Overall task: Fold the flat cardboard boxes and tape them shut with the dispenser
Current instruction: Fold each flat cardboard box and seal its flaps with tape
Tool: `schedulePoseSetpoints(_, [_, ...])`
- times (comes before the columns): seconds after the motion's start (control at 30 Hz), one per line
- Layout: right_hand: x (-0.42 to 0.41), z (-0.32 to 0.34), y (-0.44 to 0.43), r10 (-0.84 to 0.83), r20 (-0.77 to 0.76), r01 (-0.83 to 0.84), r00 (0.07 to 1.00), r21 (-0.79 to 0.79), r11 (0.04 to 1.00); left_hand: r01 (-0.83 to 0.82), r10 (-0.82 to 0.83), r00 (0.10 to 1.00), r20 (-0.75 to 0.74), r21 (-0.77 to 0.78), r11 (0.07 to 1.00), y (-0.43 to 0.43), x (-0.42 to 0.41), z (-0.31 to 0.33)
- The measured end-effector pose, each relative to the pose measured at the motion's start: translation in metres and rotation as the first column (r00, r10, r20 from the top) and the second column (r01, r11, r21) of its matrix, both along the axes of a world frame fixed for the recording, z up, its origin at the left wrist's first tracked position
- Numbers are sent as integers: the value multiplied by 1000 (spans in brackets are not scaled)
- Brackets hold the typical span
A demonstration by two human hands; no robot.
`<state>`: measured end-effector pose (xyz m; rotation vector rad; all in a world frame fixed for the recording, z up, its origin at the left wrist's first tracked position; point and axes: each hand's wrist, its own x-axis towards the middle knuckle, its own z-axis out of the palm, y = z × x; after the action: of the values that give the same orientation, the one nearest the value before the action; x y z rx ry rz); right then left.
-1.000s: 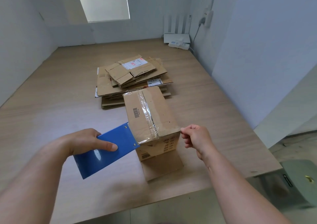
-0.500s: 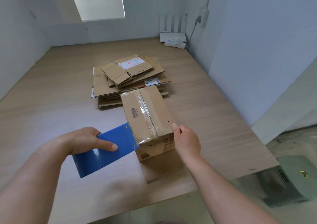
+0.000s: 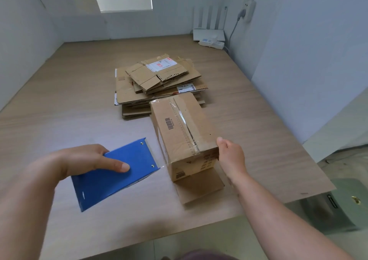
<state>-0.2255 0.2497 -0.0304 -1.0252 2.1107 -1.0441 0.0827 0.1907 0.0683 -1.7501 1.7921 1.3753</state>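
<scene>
Clasped the dispenser [image 3: 111,180] in the left grip [image 3: 79,160], thumb flat across its blue face, at 8 o'clock of the box [image 3: 179,124]. Pinched the box's near corner at 4 o'clock with the right grip [image 3: 231,156], thumb on top. Stood taped along the top seam on the desk [image 3: 69,100], flat cardboard [image 3: 159,80] stacked just beyond at 12 o'clock.

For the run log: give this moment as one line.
left hand: holds tape dispenser | right hand: grips box at near end | top seam: taped | flat boxes: stacked behind box
</scene>
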Motion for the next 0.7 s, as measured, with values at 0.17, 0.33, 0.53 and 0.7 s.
schedulePoseSetpoints(0.17, [3, 0, -1, 8, -32, -7, 999, 16, 1000, -49, 48, 994, 96, 7, 999, -6, -9, -13])
schedulePoseSetpoints(0.33, [6, 2, 1, 15, -50, -14, 999, 12, 1000, -53, 60, 973, 221, -39, 998, -8, -35, -28])
schedulePoseSetpoints(0.53, [7, 4, 0, 16, -36, -16, 999, 20, 1000, 120, 18, 869, 494, -246, 962, -3, -49, -42])
schedulePoseSetpoints(0.7, [3, 3, 5, 52, -69, -51, 996, 23, 998, 188, 91, 792, 604, -382, 905, 24, -28, -88])
